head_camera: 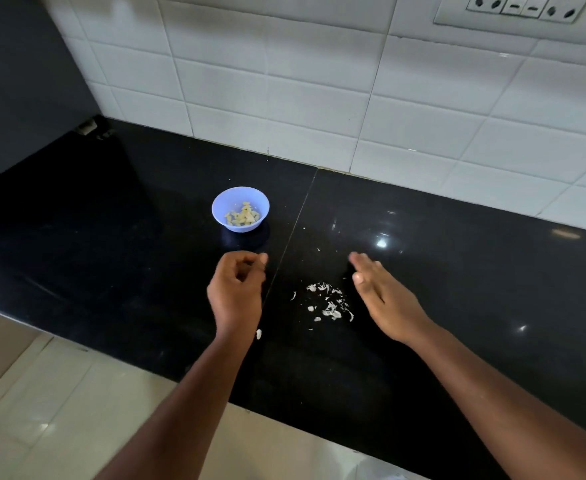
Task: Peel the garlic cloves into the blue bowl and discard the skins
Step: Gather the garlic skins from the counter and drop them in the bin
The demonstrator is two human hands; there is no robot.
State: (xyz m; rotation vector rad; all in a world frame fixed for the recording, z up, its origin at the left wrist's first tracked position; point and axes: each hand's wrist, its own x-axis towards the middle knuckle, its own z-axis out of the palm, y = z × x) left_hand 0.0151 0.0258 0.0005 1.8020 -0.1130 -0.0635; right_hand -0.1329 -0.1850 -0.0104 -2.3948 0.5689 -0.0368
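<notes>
head view, looking down at black counter [457, 271]. one blue bowl [240, 208] sits near the back, just left of the counter seam, w/ a small heap of peeled cloves [244, 217] inside. too clumped to count, maybe a dozen, can't say. bowl stands far enough back that it's out of the way of my hands, prob. why skins didn't land in it.

skins [329, 303] lie scattered in one loose patch right of the seam, near the front, between my two hands. lots of small flakes, no exact count. one stray flake [259, 334] sits apart by my l. wrist, few specks further back toward the wall.

left hand [237, 289] hovers in front of the bowl, fingers curled loosely inward, thumb near fingertips. whether it pinches a bit of skin or nothing, can't tell from here. right hand [379, 292] is flat, fingers straight and together, edge-on just right of the skin patch. reads like a scraper pose, ready to sweep flakes toward the left hand or the counter edge.

no unpeeled cloves in sight, so peeling looks done. judged stage: gathering skins for discard. risk: flakes are light, a fast sweep could scatter them or push some off the edge.
</notes>
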